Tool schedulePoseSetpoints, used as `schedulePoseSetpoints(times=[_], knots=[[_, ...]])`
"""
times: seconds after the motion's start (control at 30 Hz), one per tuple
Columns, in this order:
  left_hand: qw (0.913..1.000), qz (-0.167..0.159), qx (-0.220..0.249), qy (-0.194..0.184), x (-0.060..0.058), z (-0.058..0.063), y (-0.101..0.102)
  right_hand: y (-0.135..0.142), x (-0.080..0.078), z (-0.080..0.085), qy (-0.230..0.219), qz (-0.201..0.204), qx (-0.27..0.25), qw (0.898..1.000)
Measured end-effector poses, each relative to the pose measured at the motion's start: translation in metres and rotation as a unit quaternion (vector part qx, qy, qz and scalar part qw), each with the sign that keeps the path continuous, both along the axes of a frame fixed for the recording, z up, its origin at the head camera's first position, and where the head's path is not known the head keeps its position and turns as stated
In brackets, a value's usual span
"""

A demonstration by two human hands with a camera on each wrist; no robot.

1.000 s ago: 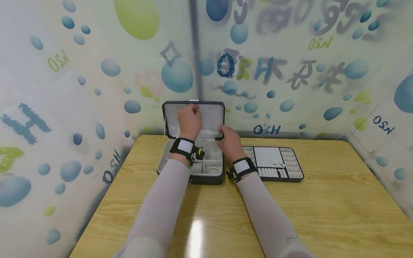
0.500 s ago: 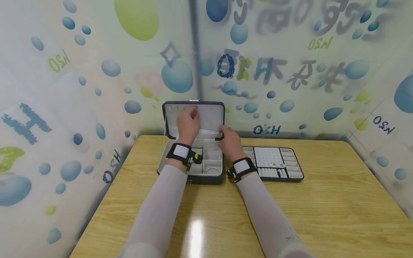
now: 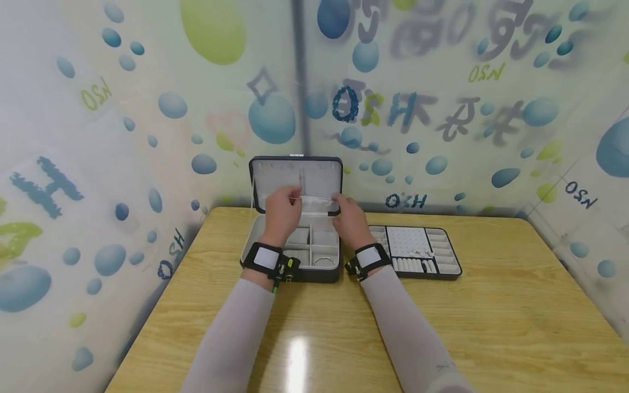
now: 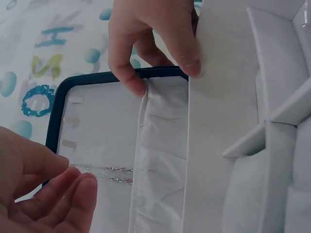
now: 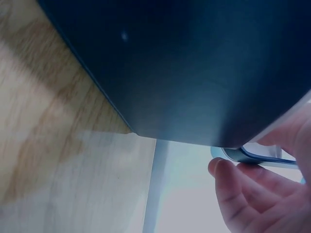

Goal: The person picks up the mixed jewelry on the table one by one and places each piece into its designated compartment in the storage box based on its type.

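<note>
A dark blue jewelry box (image 3: 316, 275) with a pale lining stands with its lid (image 3: 277, 168) raised. Down the lid's inside hangs a thin silver chain necklace (image 4: 116, 169), running into a gathered fabric pocket (image 4: 163, 145). My left hand (image 3: 282, 215) is in front of the lid beside the chain; its fingers are loosely curled, thumb near the fingertips, with nothing visibly pinched. At the lid's lower right corner, my right hand (image 3: 351, 221) grips the edge, an index fingertip at the pocket's end and other fingers behind, as the right wrist view shows.
A bangle (image 3: 323, 260) lies in the box's front right compartment. To the right lies a jewelry tray (image 3: 448, 266) with ring rolls, an earring panel and small compartments. The wooden table (image 3: 496, 322) meets a patterned wall behind the box.
My left hand has come down from the top of the lid and back toward me, uncovering the hanging chain. My right hand stays at the lid's corner.
</note>
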State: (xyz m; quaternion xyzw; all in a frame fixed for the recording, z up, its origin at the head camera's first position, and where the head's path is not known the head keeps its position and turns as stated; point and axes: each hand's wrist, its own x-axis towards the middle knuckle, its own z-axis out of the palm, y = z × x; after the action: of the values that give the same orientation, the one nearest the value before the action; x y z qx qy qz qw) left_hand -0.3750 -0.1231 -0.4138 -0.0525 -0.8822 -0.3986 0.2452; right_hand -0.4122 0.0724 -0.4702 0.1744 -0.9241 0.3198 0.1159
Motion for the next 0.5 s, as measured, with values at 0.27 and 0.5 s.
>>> schedulePoseSetpoints(times=[0.27,0.5], knots=[[0.9894,-0.033,-0.125,0.067,0.02,-0.007,0.009,0.016,-0.001,0.0,-0.001,0.013,0.019,1.0],[0.9715,-0.066,-0.209,0.089,0.044,-0.017,0.015,0.015,0.008,0.002,0.011,-0.024,0.032,0.999]])
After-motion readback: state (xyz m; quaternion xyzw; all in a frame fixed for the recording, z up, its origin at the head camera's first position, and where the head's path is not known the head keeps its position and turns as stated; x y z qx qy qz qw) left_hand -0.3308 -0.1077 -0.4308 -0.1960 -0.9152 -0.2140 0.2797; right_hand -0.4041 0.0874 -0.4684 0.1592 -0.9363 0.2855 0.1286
